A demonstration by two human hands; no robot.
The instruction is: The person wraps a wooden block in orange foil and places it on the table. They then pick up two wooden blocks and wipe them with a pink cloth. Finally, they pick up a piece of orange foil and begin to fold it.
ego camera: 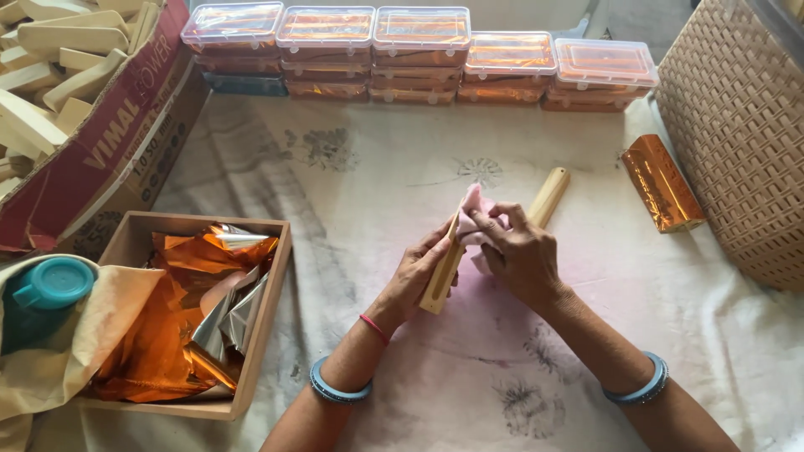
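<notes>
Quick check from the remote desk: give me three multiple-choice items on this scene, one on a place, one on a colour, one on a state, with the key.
1. Where does the crumpled copper foil lie?
A. in the open wooden box
B. in the wicker basket
C. on the stacked clear boxes

2. What colour is the cloth at the right hand?
A. green
B. pink
C. black

3. How is the long wooden piece held?
A. lying untouched
B. gripped by the left hand
C. packed away

Key: 1 A, foil fills the box at left. 2 B, pink folds show above the fingers. 3 B, the left fingers wrap it.
</notes>
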